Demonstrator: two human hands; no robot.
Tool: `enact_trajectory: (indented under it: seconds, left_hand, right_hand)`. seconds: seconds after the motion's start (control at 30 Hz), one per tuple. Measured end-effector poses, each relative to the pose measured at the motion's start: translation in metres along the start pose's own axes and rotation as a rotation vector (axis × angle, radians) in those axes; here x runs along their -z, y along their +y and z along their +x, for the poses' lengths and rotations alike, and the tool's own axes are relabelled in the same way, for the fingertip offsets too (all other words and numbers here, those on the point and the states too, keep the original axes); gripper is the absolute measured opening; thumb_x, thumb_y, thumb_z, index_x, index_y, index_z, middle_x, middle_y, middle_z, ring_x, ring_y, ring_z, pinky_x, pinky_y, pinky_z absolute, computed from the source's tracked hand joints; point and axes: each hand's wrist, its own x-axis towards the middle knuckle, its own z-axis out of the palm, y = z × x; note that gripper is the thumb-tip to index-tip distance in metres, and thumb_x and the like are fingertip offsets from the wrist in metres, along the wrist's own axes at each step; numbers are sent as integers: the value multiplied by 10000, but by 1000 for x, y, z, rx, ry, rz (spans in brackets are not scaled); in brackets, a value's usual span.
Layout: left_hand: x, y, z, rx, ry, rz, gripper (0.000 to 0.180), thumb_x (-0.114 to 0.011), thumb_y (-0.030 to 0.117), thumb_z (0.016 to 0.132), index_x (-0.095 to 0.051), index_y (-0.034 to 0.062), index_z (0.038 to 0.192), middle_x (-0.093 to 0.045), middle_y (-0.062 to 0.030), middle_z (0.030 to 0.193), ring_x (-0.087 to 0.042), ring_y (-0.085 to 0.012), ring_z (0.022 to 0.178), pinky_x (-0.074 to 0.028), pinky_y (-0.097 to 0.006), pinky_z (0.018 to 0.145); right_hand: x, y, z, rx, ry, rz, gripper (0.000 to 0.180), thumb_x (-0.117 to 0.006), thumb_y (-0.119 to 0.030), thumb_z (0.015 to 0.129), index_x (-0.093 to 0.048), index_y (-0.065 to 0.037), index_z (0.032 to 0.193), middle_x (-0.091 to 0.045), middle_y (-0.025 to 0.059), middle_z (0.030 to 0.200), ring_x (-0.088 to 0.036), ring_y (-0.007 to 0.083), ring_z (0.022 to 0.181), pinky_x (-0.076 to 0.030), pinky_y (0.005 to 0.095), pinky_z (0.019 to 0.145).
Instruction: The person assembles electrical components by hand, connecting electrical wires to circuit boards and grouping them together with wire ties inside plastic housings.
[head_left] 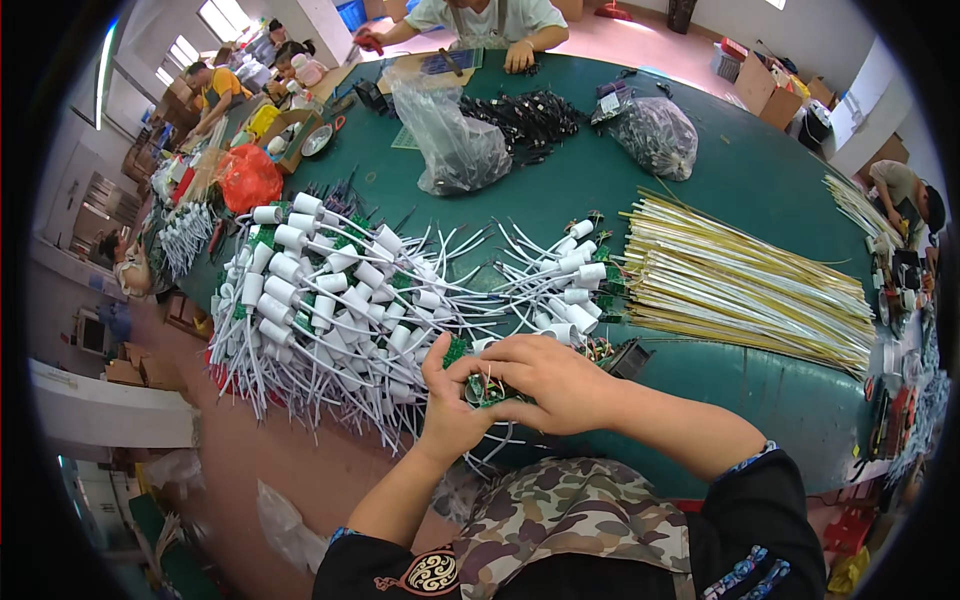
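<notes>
Pinched between both sets of my fingers sits a small green circuit board with thin wires [492,390], at the near edge of the green table [760,170]. My left hand [452,405] curls closed under it; my right hand [555,385] closes over it. Behind lie clear crumpled plastic bags [455,140], one grey bag [655,135] and an orange bag [248,177].

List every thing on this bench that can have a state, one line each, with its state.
left hand: closed on the green circuit board
right hand: fingers pinching the same board
green circuit board: held above the table edge, wires attached
white socket assemblies: heaped, wires tangled
yellow strips: lying in a loose bundle
clear plastic bags: open, slumped, partly filled
</notes>
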Motion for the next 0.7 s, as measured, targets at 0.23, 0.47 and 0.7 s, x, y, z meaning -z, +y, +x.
enact_trajectory:
  seconds: [0.23,0.47,0.7]
  left_hand:
    - [-3,-2,2,-84,-27,92,1067,-816,11,721,-36,51,1447,-575,-157,1096,-602,-208,951,-504,-313,828]
    - [-2,-2,4,-84,124,367,778,-835,104,724,-381,13,1349,-598,-118,1057,-600,-195,937,-494,-313,816]
    - [23,17,3,97,97,-76,437,-819,57,732,-573,47,1094,-578,-57,1003,-580,-128,917,-481,-276,800]
  right_hand:
    - [-14,0,-17,70,266,64,246,-725,-110,754,-606,-44,959,-618,112,1075,-586,322,964,-468,414,839]
    - [-15,-25,-29,17,294,-1,269,-735,-49,735,-615,-90,972,-649,62,956,-629,254,899,-486,406,793]
    - [64,18,-44,-147,318,129,698,-786,-358,713,-532,-18,1267,-608,171,1199,-579,355,1120,-450,436,970]
